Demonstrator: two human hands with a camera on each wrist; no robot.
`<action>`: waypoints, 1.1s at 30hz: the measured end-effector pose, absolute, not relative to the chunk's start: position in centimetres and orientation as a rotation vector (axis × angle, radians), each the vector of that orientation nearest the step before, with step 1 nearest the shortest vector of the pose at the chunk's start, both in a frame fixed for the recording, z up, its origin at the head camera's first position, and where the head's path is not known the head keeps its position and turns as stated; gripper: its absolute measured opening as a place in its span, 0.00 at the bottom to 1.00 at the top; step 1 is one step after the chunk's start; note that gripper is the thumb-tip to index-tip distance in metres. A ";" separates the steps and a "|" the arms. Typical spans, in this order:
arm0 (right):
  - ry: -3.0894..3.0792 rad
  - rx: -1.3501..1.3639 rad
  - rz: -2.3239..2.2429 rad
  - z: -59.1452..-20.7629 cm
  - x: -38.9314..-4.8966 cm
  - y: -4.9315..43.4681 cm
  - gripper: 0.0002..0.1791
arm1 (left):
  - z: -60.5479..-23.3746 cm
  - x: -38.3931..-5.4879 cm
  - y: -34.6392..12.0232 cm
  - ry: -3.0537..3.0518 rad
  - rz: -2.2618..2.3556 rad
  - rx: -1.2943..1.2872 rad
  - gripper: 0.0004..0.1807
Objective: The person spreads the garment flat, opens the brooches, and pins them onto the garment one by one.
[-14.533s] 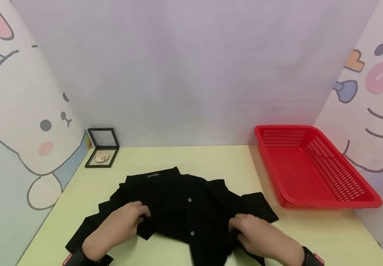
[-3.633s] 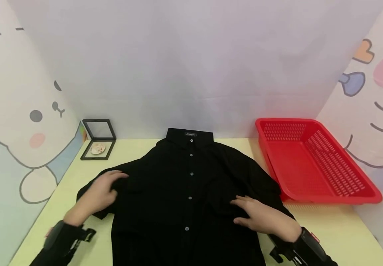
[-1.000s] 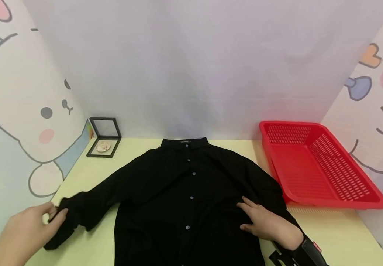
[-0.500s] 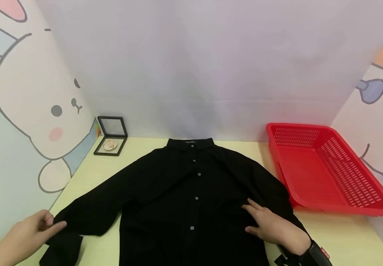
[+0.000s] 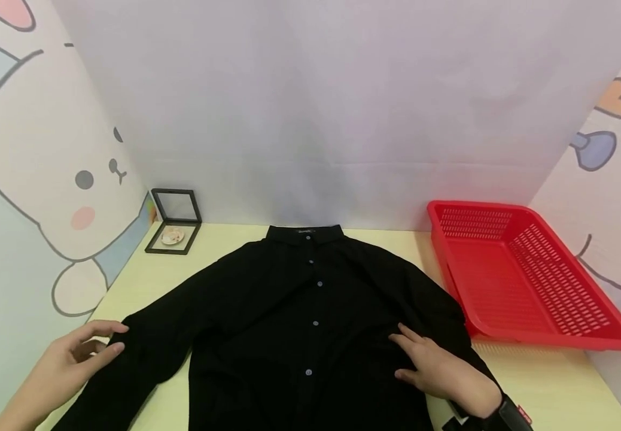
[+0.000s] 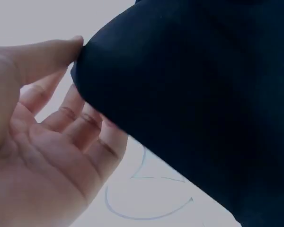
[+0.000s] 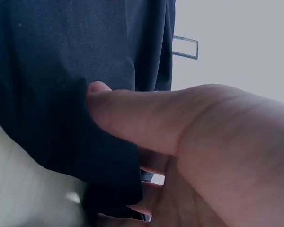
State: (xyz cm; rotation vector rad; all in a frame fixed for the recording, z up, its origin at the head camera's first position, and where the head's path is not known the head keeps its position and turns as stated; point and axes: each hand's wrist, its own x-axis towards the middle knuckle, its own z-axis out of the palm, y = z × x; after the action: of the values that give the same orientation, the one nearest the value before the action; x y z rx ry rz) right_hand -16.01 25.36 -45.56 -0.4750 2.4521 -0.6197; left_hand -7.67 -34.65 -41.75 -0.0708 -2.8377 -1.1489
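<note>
The black shirt (image 5: 256,353) lies beneath the right grip (image 5: 437,368), straight-fingered on its front; the left grip (image 5: 68,364) pinches its sleeve (image 5: 149,350). Long axis runs ahead of both, collar (image 5: 283,235) foremost; neck label (image 5: 306,231) illegible.

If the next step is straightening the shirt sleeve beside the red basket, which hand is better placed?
Probably the right hand: it is already close to that sleeve, while the left hand is across at the other sleeve.
</note>
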 end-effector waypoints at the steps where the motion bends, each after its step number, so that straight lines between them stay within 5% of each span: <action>1: 2.475 -0.503 -0.620 -45.5 -15.9 25.4 0.35 | -41.6 -7.7 -34.5 -2.845 -1.138 -0.071 0.14; 9: 2.962 -0.478 -0.601 -43.2 -13.7 25.7 0.09 | -40.9 -8.6 -32.6 -3.089 -0.493 -0.089 0.18; 14: 2.936 -0.172 -0.492 -42.9 -13.0 27.3 0.10 | -40.9 -8.7 -29.4 -2.960 -0.453 -0.230 0.20; 22: 2.707 -0.143 -0.483 -45.2 -12.5 29.7 0.15 | -42.3 -9.4 -21.7 -3.242 -0.631 -0.537 0.19; 28: 2.514 -0.034 -0.556 -45.7 -11.4 32.5 0.13 | -44.2 -9.6 -19.5 -3.411 -0.941 -0.741 0.33; 33: 2.475 0.076 -0.399 -45.0 -9.8 36.4 0.14 | -44.5 -9.5 -20.1 -3.511 -0.910 -0.637 0.43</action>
State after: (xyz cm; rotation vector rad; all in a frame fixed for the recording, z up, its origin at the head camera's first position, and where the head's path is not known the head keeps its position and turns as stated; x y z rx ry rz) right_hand -9.81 36.36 -45.03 0.0757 2.4749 -0.3989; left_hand -9.52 -20.08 -44.49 -0.6368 -3.5110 -0.9096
